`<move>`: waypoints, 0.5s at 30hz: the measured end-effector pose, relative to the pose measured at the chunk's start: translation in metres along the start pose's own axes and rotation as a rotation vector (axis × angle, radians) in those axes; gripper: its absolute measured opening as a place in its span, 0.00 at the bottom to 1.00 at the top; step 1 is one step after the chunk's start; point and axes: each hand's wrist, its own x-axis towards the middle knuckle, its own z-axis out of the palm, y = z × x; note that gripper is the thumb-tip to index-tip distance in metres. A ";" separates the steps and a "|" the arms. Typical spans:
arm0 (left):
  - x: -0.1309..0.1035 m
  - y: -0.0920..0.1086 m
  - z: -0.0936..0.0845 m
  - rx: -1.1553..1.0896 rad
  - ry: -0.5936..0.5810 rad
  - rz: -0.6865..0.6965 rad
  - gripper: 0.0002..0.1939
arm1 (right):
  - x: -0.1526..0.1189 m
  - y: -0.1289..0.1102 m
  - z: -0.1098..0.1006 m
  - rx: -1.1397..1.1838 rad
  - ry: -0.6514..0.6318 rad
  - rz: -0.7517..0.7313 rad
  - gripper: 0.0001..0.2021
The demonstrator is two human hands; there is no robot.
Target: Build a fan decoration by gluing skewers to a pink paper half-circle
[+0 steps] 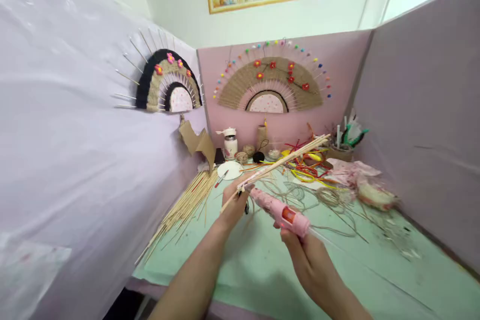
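Observation:
My left hand [233,202] is closed around a bundle of thin wooden sticks [296,154], which slants up and away to the right above the table. A paler patch shows on the bundle near my fingers. My right hand [305,252] grips a pink hot glue gun [270,205], its tip pointing left at the sticks close to my left hand. Whether the tip touches them I cannot tell. From the back of the gun a long clear glue stick [367,266] trails to the right.
Many loose sticks [183,202] lie on the left of the green table [258,280]. A white disc [229,170], a white bottle [230,144], twine balls and coloured pipe cleaners [307,172] fill the back. Loose cord [330,197] spreads at right. Fan-shaped decorations [270,80] hang on the partitions.

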 end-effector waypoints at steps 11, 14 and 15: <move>0.001 0.002 0.000 -0.005 -0.006 0.047 0.14 | -0.003 -0.001 -0.004 -0.018 0.060 -0.036 0.12; 0.001 0.003 0.000 -0.009 -0.006 0.050 0.14 | -0.002 0.000 -0.003 -0.018 0.056 -0.025 0.12; 0.002 0.004 0.000 -0.008 -0.004 0.053 0.14 | -0.001 0.001 -0.003 -0.016 0.051 -0.019 0.12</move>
